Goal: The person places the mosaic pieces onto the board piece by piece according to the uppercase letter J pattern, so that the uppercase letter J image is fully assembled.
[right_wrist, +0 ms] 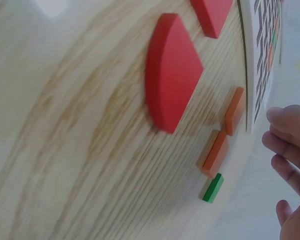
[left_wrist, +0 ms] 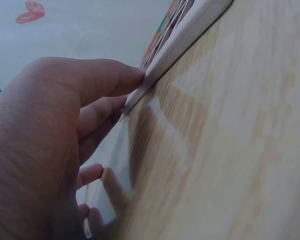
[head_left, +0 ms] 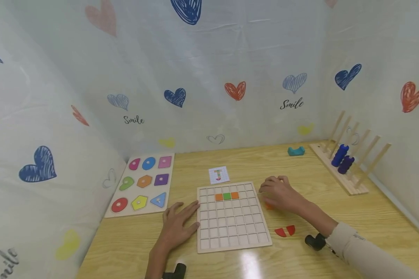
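The left hand (head_left: 177,226) rests beside the wooden grid board (head_left: 214,223), its thumb and fingertips touching the board's left edge. Three square tiles sit side by side in an upper row: orange (head_left: 219,197), green (head_left: 227,196) and orange (head_left: 234,195). Beyond the board's right edge hovers the right hand (head_left: 281,193), fingers loosely bent, no piece showing between them. Below it in the right wrist view lie two orange tiles (right_wrist: 215,155) and a green tile (right_wrist: 213,188). Two red quarter-round pieces (right_wrist: 175,75) lie nearer the person.
Behind the board lies a pattern card (head_left: 212,176) with a coloured J. A shape puzzle board (head_left: 139,193) is at left. At right stands a wooden peg rack (head_left: 352,186) with blue and purple pieces; a teal piece (head_left: 296,151) lies near it. A heart-printed curtain (head_left: 202,58) encloses the table.
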Demonstrator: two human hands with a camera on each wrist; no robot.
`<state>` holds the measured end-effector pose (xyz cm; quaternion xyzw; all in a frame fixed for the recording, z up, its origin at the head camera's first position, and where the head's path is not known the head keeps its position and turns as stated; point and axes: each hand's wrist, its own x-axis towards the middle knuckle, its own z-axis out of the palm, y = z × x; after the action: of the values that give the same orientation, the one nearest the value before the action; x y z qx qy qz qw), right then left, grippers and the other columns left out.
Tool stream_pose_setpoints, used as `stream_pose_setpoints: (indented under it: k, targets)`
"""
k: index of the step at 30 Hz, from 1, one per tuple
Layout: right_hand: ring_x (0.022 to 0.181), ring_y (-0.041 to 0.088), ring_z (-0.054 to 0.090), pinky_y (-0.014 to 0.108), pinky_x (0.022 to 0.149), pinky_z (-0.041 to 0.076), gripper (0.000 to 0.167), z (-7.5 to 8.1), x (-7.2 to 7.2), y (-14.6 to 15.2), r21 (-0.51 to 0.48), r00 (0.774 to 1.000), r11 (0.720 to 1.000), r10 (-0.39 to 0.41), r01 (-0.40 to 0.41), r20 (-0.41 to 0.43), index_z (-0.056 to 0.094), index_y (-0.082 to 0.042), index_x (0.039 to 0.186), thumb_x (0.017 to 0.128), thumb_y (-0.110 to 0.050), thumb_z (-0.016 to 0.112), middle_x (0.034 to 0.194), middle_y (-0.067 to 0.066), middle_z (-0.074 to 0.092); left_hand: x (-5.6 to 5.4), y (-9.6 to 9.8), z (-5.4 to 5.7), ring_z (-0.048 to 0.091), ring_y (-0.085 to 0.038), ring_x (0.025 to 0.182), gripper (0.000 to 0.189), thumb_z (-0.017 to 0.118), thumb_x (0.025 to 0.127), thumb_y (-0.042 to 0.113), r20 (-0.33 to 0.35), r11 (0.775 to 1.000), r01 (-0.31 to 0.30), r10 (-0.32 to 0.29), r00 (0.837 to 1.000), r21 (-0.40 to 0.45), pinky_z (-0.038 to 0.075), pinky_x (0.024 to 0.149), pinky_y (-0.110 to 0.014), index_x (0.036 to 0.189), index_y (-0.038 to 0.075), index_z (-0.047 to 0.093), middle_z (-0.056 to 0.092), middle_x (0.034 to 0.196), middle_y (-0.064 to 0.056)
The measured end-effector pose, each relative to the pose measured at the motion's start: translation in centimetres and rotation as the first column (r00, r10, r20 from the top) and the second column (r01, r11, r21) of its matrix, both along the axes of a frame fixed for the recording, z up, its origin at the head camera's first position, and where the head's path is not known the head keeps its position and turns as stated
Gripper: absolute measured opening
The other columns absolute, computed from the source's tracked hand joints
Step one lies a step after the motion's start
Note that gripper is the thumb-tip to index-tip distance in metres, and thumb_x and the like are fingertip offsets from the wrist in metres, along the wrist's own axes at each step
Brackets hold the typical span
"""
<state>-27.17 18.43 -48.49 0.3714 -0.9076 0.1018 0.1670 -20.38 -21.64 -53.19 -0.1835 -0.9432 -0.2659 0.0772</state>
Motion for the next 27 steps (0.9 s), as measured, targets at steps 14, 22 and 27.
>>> stream_pose_setpoints:
  k: [14,22,27]
  targets:
    - [0.104,0.028,0.057,0.057,0.085,0.032,0.023,-0.4,0.4,2.6,-0.031,0.999,0.999,-0.031,0.032,0.024,0.077,-0.010,0.101,0.079,-0.011,0.083,0.103,0.003,0.071,0.0,0.0,0.0,0.032,-0.038,0.138,0.059,0.067,0.089,0.036,0.003,1.000,-0.005,0.005,1.000,0.005,0.010,0.106,-0.064,0.146,0.024,0.054,0.050,0.149,0.010]
    - [0.106,0.030,0.057,0.055,0.084,0.032,0.022,-0.4,0.8,3.4,-0.020,0.997,0.998,-0.053,0.054,0.048,0.076,-0.010,0.103,0.082,-0.012,0.082,0.105,0.004,0.070,0.0,0.1,0.0,0.031,-0.036,0.139,0.059,0.067,0.089,0.036,0.009,1.000,-0.009,0.009,1.000,0.002,0.009,0.107,-0.063,0.146,0.026,0.054,0.049,0.150,0.011]
    - [0.106,0.032,0.057,0.056,0.083,0.032,0.023,-0.5,0.7,3.9,-0.032,0.998,0.998,-0.057,0.058,0.040,0.076,-0.009,0.102,0.080,-0.011,0.083,0.105,0.006,0.070,0.0,0.2,0.1,0.031,-0.037,0.139,0.059,0.067,0.089,0.036,0.009,1.000,-0.008,0.008,1.000,0.010,0.009,0.107,-0.063,0.146,0.026,0.055,0.049,0.150,0.011]
